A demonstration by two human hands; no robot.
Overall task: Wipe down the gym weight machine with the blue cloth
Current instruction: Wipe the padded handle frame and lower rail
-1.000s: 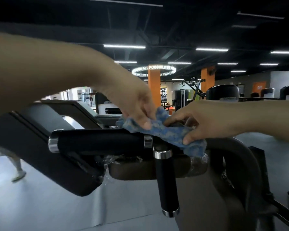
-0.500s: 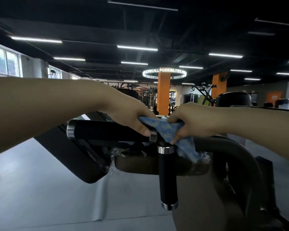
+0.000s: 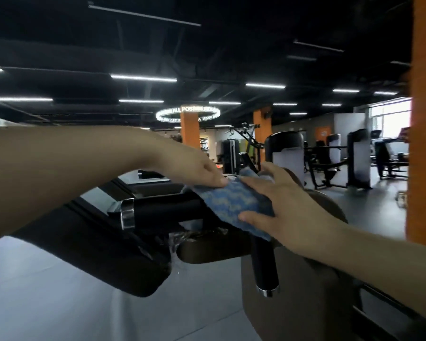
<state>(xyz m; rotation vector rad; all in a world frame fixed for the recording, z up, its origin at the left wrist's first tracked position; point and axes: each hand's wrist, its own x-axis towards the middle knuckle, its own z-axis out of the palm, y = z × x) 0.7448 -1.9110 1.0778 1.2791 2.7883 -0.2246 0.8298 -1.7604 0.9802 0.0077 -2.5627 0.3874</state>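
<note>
Wiping the junction where the two grips meet, judging by the layout: blue cloth (image 3: 234,205) lies draped over the inner end of the horizontal handle (image 3: 162,210), right above the vertical handle (image 3: 265,264). Right hand (image 3: 288,205) lies on the cloth w/ fingers spread wide, thumb at the lower edge, pressing rather than clenching. Left hand (image 3: 197,168) has fingertips on the cloth's top-left edge; whether it pinches or just pins it, can't tell. Next move prob needs the cloth wrapped round the horizontal handle & slid toward its chrome end cap (image 3: 127,214), or down the vertical one. Dark pad (image 3: 103,252) sits below-left, close under the bar, so little room for knuckles. Orange pillar (image 3: 423,119) stands at right; other machines well apart in the bkgd.
</note>
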